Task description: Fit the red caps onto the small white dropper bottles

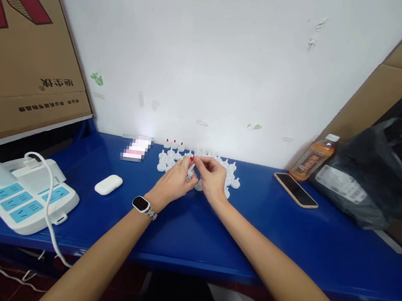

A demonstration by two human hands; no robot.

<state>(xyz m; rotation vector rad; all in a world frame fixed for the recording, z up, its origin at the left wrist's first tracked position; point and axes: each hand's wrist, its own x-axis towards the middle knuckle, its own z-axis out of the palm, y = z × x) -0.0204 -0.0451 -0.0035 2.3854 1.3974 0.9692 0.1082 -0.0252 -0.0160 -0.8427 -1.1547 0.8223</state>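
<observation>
My left hand (179,177) is closed around a white nozzle cap (191,168), its pointed spout tilted up. At the tip of that spout, my right hand (212,175) pinches a small red tip cap (191,159). The fingers of both hands meet there and partly hide the two pieces. Around and behind the hands stand many loose white nozzle caps (234,182) with bare spouts. Three white caps with red tips (174,144) stand in a row at the back, against the wall.
On the left are a power strip (65,207) with plugs and cable, a white oval case (109,184) and a large carton (26,51). A phone (296,190), an orange drink bottle (312,159) and a black plastic bag (374,172) lie right on the blue table (197,238).
</observation>
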